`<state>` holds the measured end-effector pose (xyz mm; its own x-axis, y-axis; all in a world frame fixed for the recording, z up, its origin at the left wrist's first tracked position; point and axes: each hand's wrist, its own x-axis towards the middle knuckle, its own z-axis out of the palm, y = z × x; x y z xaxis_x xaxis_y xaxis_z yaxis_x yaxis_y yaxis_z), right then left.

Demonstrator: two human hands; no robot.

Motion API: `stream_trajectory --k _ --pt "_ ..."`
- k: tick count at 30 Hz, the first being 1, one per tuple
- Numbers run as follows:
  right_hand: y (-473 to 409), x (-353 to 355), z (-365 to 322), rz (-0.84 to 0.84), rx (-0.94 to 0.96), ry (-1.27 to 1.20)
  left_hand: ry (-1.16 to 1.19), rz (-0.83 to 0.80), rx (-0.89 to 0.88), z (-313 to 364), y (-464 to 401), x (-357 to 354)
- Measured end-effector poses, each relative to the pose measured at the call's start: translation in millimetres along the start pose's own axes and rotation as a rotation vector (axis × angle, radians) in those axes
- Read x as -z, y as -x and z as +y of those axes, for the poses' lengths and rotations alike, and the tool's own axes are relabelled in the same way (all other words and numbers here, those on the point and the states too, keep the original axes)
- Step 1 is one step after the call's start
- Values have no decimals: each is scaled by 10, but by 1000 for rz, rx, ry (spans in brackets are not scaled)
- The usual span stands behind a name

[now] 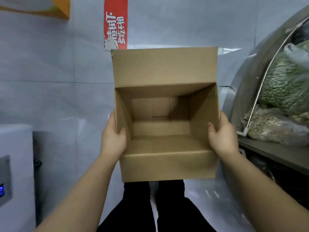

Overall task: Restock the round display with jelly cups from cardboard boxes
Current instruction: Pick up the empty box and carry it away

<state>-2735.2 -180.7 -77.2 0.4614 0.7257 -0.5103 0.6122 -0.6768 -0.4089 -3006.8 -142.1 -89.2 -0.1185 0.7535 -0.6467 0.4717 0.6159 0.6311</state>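
— While we hold the box (165,114) up over the floor (50,64), what have we got?

— Nothing inside: bare bottom, no jelly cups that we can see. Our left hand (113,138) clasps the left wall, thumb hooked inside; our right hand (223,136) clasps the right wall the same way. The far flap stands up.

— And the display (247,91)?

— Just to our right, its steel rim curved, bags (284,84) heaped in it.

— So this box is likely spent?

— We think so. Keep both walls pinched evenly so it doesn't fold, and carry it clear of the rim.
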Motion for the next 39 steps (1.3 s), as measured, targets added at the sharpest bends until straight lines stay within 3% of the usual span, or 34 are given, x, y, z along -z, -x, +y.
stream_trajectory --k 4,10,18,24,30,39 --pt "405 606 -562 36 5 -18 112 -18 -24 662 329 647" --pt "1149 2124 -1904 16 -10 -92 267 5 -30 2296 1136 1836" --pt "1524 3510 -3085 -16 133 -209 323 103 -261 3938 1537 2730" --pt "991 4334 -3439 159 155 -315 331 33 -343 5083 1227 2521" --pt "114 5240 -3715 141 145 -364 310 12 -358 6422 810 2209" --pt "-1310 6158 -3897 320 50 -531 224 -87 -437 8199 -125 1453"
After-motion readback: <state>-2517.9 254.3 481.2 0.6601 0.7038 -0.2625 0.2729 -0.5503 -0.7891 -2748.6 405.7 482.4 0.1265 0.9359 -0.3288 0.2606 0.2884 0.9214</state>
